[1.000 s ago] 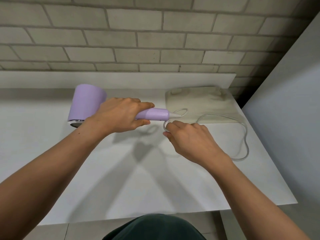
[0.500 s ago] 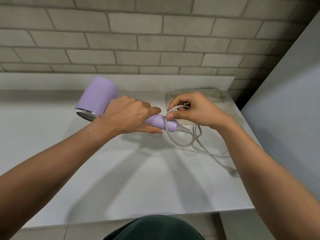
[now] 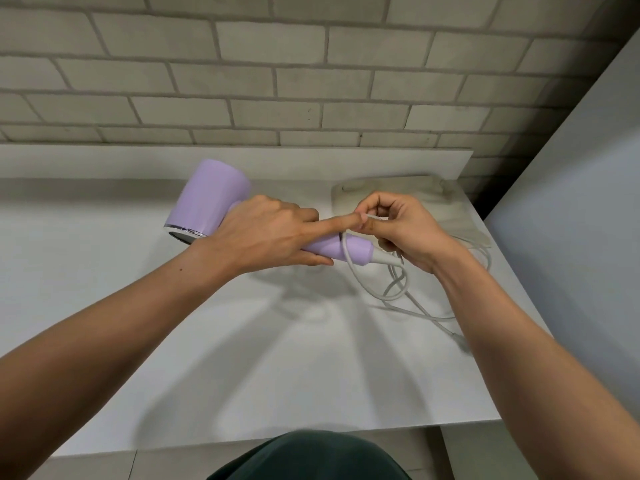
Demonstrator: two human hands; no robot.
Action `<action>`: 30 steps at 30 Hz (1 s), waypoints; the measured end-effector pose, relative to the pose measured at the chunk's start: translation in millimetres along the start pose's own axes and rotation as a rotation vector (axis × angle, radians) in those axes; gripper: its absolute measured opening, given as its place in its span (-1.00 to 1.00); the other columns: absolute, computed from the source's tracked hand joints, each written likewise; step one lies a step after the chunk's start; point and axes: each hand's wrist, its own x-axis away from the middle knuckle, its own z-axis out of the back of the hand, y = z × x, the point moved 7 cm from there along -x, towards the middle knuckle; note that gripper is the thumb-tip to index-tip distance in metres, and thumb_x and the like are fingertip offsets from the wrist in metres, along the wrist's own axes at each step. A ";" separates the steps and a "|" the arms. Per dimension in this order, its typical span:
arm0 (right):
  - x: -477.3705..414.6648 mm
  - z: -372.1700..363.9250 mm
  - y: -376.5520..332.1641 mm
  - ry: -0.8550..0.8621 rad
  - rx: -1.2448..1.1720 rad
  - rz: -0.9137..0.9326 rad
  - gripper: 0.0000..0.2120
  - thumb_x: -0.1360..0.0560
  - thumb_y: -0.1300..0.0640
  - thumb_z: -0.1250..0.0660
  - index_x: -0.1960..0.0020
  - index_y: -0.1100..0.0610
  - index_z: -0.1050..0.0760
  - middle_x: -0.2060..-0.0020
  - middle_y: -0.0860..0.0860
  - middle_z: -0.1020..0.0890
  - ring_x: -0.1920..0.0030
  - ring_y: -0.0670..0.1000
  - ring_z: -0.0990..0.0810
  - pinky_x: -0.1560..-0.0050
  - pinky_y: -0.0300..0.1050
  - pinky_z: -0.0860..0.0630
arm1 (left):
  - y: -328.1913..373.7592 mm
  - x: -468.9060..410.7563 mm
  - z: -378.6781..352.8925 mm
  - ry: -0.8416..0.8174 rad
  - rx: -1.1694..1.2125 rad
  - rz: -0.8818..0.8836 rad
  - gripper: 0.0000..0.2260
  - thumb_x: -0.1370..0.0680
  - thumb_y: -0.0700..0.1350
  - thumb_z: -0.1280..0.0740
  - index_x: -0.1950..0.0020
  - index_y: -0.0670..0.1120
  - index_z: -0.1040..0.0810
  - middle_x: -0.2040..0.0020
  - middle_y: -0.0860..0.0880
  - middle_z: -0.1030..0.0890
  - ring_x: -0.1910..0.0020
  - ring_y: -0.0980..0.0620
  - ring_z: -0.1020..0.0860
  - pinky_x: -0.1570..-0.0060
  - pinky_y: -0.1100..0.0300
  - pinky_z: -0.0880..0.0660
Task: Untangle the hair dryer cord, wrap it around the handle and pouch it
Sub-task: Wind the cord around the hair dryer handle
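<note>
Hair dryer (image 3: pixel 211 195) over the table (image 3: pixel 242 341).
Your left hand (image 3: pixel 266 233) grips its handle (image 3: pixel 356 249); your right hand (image 3: pixel 405 230) pinches the cord (image 3: pixel 347 261), looped once across the handle.

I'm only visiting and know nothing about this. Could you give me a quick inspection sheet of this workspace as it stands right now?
Surface: white table, with the arms' shadows across it.
Job's things: lilac hair dryer, held sideways by its handle; beige pouch lies flat at the back right, apart from the dryer.
Clutter: nothing seen.
Hands: left hand grips the handle with its index finger stretched out; right hand pinches the cord just above the handle.
Cables: white cord crosses the handle once, then lies in loose loops on the table to the right; its far end is blurred.
Surroundings: pale brick wall behind, grey panel on the right.
</note>
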 end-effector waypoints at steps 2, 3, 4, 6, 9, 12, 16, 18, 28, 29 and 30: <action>-0.5 -1.1 1.0 -0.004 -0.013 0.005 -0.86 -0.45 0.19 -0.58 0.15 0.04 -0.64 0.28 -0.01 -0.62 0.44 -0.05 -0.34 0.45 -0.22 -0.23 | -0.4 -0.6 0.6 0.015 0.005 -0.005 -0.43 -0.60 0.34 -0.13 -0.58 0.32 -0.08 0.35 0.02 -0.43 0.45 -0.11 -0.49 0.56 0.18 -0.25; -0.5 -2.0 1.6 -0.013 -0.041 0.007 -0.83 -0.39 0.07 -0.63 0.14 0.03 -0.65 0.25 0.02 -0.63 0.38 0.05 -0.38 0.38 -0.19 -0.25 | -0.2 -1.3 1.1 0.018 0.008 -0.011 -0.44 -0.61 0.33 -0.13 -0.59 0.32 -0.08 0.35 0.01 -0.43 0.45 -0.11 -0.48 0.56 0.17 -0.26; 0.1 -2.9 2.6 -0.034 -0.076 0.007 -0.74 -0.33 -0.05 -0.66 0.12 0.02 -0.67 0.22 0.05 -0.64 0.28 0.12 -0.40 0.29 -0.13 -0.27 | 0.2 -1.9 0.7 0.018 0.007 -0.021 -0.44 -0.62 0.32 -0.13 -0.59 0.33 -0.06 0.33 0.01 -0.44 0.44 -0.12 -0.48 0.56 0.16 -0.26; 3.1 -5.5 4.7 -0.079 -0.153 0.005 -0.68 -0.31 -0.15 -0.63 0.06 0.02 -0.71 0.15 0.17 -0.62 0.15 0.18 -0.41 0.19 -0.06 -0.30 | 0.8 -3.1 0.9 0.023 -0.001 -0.036 -0.45 -0.63 0.29 -0.16 -0.60 0.33 -0.07 0.30 0.02 -0.46 0.42 -0.11 -0.49 0.54 0.16 -0.24; 5.7 -0.4 9.6 -0.073 -0.234 -0.024 -0.87 -0.48 0.02 -0.49 0.02 0.03 -0.73 0.15 0.20 -0.55 0.30 0.05 -0.49 0.35 -0.20 -0.44 | -3.5 -6.0 5.2 0.028 -0.012 -0.005 -0.47 -0.64 0.31 -0.14 -0.60 0.32 -0.11 0.31 0.02 -0.42 0.42 -0.12 -0.49 0.54 0.17 -0.26; 7.9 3.0 20.3 -0.041 -0.251 -0.067 -0.82 -0.56 0.22 -0.41 0.03 -0.01 -0.74 0.33 0.06 -0.48 0.46 -0.09 -0.35 0.49 -0.26 -0.28 | -8.3 -5.9 7.5 0.028 0.002 0.015 -0.48 -0.62 0.32 -0.17 -0.58 0.30 -0.22 0.33 0.04 -0.39 0.43 -0.11 -0.47 0.56 0.15 -0.33; 18.3 -9.4 44.8 -0.080 0.012 -0.106 -0.86 -0.68 0.20 -0.30 -0.10 0.08 -0.65 0.30 0.06 -0.55 0.45 -0.09 -0.38 0.40 -0.18 -0.30 | -24.6 -8.2 6.0 -0.024 0.032 0.159 -0.54 -0.58 0.35 -0.12 -0.47 0.31 -0.27 0.17 0.07 -0.57 0.32 -0.11 -0.59 0.51 0.19 -0.35; 29.9 -26.2 55.9 -0.148 0.251 -0.155 -0.74 -0.72 0.00 -0.22 -0.37 -0.02 -0.51 0.26 -0.02 -0.58 0.39 -0.08 -0.43 0.29 -0.15 -0.43 | -33.3 -6.5 -1.5 -0.086 0.009 0.237 -0.55 -0.59 0.34 -0.16 -0.46 0.33 -0.23 0.09 0.08 -0.60 0.26 -0.11 -0.60 0.47 0.19 -0.30; 70.6 -82.7 14.1 -0.412 0.840 -0.077 -0.71 -0.73 -0.01 -0.10 -0.44 -0.05 -0.24 -0.18 0.09 -0.61 -0.20 0.21 -0.57 -0.18 0.18 -0.53 | -32.9 15.7 -35.3 -0.327 0.127 0.440 -0.67 -0.59 0.30 -0.16 -0.33 0.27 -0.34 0.07 0.05 -0.63 0.11 -0.18 -0.60 0.20 0.09 -0.44; 67.9 -80.8 1.8 -0.381 0.902 -0.026 -0.74 -0.73 0.00 -0.11 -0.40 -0.04 -0.31 -0.24 0.09 -0.60 -0.20 0.22 -0.58 -0.15 0.13 -0.53 | -31.4 18.2 -35.7 -0.346 0.114 0.441 -0.72 -0.59 0.25 -0.15 -0.27 0.24 -0.37 0.15 0.04 -0.59 0.17 -0.17 -0.58 0.19 0.09 -0.48; 64.0 -77.6 -12.6 -0.330 0.960 0.044 -0.79 -0.73 0.01 -0.12 -0.34 -0.04 -0.38 -0.24 0.07 -0.61 -0.17 0.22 -0.59 -0.09 0.09 -0.53 | -29.1 19.0 -36.0 -0.366 0.115 0.437 -0.75 -0.58 0.22 -0.13 -0.22 0.22 -0.38 0.19 0.05 -0.56 0.20 -0.16 -0.57 0.19 0.09 -0.50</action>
